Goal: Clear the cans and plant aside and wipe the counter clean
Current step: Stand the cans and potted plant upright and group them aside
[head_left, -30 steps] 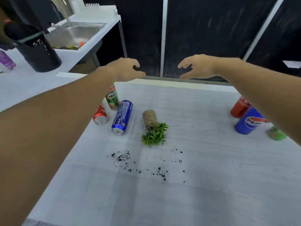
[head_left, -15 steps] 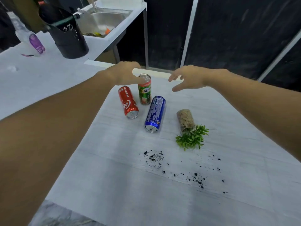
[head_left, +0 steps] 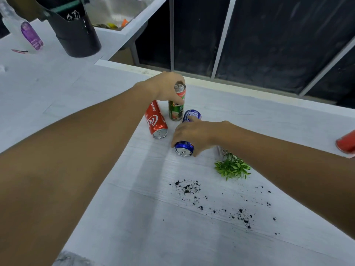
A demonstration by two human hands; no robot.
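My left hand (head_left: 166, 87) grips the top of the upright green can (head_left: 176, 110) near the counter's far edge. A red cola can (head_left: 155, 120) lies on its side just left of it. My right hand (head_left: 194, 134) wraps over the blue can (head_left: 184, 147), which lies on its side. The small plant (head_left: 232, 167) lies tipped over to the right, its pot mostly hidden behind my right forearm. Dark soil crumbs (head_left: 215, 204) are scattered on the white counter (head_left: 134, 217) in front of it.
Another red can (head_left: 345, 143) shows at the right edge. On the left counter stand a black utensil holder (head_left: 76, 35) and a clear bottle with a purple label (head_left: 28, 35). A steel sink (head_left: 119, 8) sits behind them. Dark panels run beyond the counter's far edge.
Both hands dropped from hovering above the cans. My left hand has taken hold of the green can's top, and my right hand has closed over the blue can.
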